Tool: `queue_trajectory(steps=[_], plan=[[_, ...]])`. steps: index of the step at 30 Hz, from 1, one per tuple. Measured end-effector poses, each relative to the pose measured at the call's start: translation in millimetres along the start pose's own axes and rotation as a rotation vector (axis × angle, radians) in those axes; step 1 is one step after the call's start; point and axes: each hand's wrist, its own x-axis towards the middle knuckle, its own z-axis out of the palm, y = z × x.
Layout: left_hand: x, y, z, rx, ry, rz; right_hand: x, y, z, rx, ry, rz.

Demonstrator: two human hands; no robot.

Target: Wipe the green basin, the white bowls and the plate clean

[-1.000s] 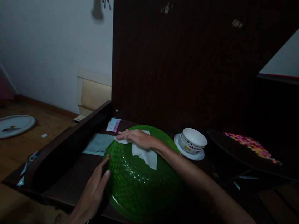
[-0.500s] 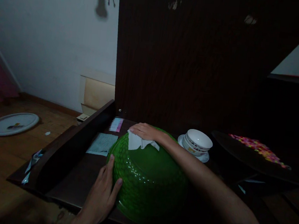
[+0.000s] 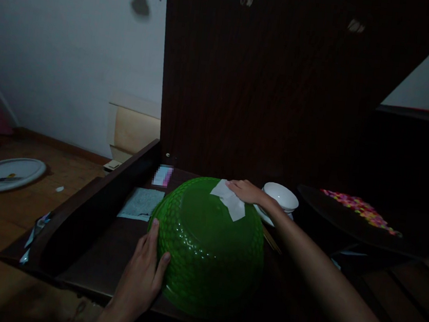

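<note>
A large green basin (image 3: 206,237) lies upside down on a dark wooden surface (image 3: 99,256). Against its lower left side rests my left hand (image 3: 143,272), thumb and fingers apart, steadying contact with the wall. My right hand (image 3: 245,191) presses a white cloth or tissue (image 3: 230,200) onto the upturned base near its far right edge; the fingers lie over one end and the rest spreads loose on the green base.
White bowls (image 3: 280,197) stand on a plate behind my right forearm, with chopsticks (image 3: 272,240) nearby. A pale blue cloth (image 3: 140,204) lies left of the basin. A raised board (image 3: 101,205) edges the surface; a round white lid (image 3: 6,175) is on the floor.
My right hand and the white cloth have moved right across the basin's base. My left hand stays at the basin's side. The view has shifted slightly, and chopsticks now show.
</note>
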Motion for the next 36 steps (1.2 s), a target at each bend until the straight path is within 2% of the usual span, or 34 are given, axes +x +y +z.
queue_trajectory(steps=[6,10,13,15,18,20,22,24,27,30,33,36], plan=[[1,1,-2.5,-0.047,-0.022,-0.034,-59,8,-2,-0.009,0.041,0.122],[3,0,-7.8,-0.13,-0.026,-0.091,-93,6,-10,0.066,0.185,0.109],[7,0,-15.1,-0.237,-0.02,-0.149,-109,-1,-19,0.327,0.304,0.072],[10,2,-22.1,-0.298,0.019,-0.143,-116,-10,-25,0.514,0.339,0.06],[16,11,-37.8,-0.331,0.11,-0.087,-124,-30,-31,0.73,0.323,0.04],[21,20,-52.0,-0.335,0.171,-0.051,-128,-44,-31,0.869,0.255,-0.015],[26,33,-67.0,-0.333,0.184,-0.001,-130,-58,-29,0.961,0.161,-0.09],[32,46,-79.4,-0.353,0.134,0.076,-131,-70,-25,1.001,0.085,-0.154],[40,66,-87.8,-0.292,0.077,0.349,-128,-87,-21,1.053,-0.034,-0.225],[47,82,-85.4,-0.275,0.064,0.586,-125,-103,-18,1.096,-0.134,-0.289],[52,91,-81.7,-0.294,0.123,0.675,-120,-112,-16,1.072,-0.148,-0.334],[55,96,-83.0,-0.302,0.205,0.697,-117,-113,-11,1.052,-0.139,-0.344]])
